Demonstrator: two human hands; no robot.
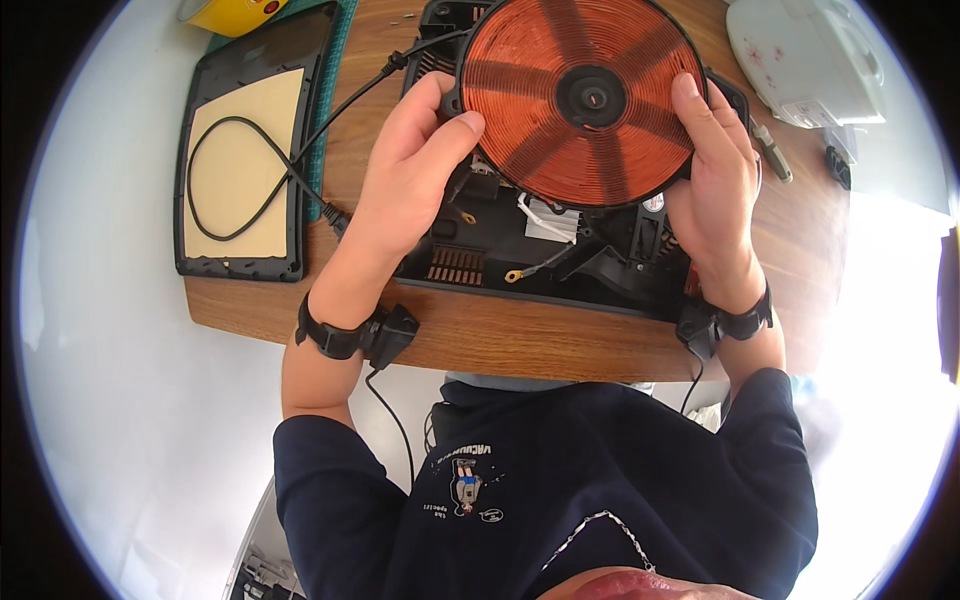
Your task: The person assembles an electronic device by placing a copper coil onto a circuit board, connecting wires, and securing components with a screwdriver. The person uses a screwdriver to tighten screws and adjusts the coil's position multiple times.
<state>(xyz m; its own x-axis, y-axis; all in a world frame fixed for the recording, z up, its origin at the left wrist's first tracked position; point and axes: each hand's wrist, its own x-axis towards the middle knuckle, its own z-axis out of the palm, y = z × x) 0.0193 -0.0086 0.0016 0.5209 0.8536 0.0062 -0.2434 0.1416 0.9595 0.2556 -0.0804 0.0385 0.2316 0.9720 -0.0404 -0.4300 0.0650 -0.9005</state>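
In the head view, the left hand (425, 165) and right hand (712, 160) pinch opposite rims of the round copper coil (590, 98), over the black housing (498, 262) on the counter (480, 335). Its wound face points up; no long axis. The step seems to be coil handling, calling for an even grip. Contact underneath is hidden.

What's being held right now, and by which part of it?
The round copper coil, by its outer edge: the left hand on its left side, the right hand on its right.
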